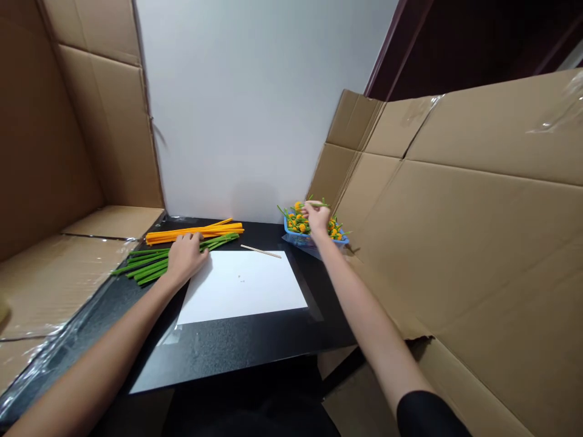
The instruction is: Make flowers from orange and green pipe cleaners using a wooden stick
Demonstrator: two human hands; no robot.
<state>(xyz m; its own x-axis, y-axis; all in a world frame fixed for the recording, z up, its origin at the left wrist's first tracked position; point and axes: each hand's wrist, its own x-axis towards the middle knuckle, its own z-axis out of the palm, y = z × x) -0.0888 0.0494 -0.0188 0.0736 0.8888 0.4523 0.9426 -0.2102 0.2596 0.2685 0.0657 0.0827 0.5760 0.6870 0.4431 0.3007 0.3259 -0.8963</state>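
My right hand (317, 217) is at the far right of the table, closed on an orange-headed pipe cleaner flower (298, 206) with a green stem. Below it, a blue plastic basket (291, 237) holds several more such flowers. On the left, my left hand (186, 255) lies over a bundle of green pipe cleaners (152, 265), fingers apart and thumb near the paper's corner. Its fingertips reach toward a bundle of orange pipe cleaners (209, 230) just behind. Whether those fingers press on any strand is hidden.
A white sheet (246, 291) is on the black table (218, 343), with tiny bits on it. One thin wooden stick (261, 251) crosses its back edge. Cardboard walls (478, 243) stand to the right and left, and a pale wall (255, 109) rises behind.
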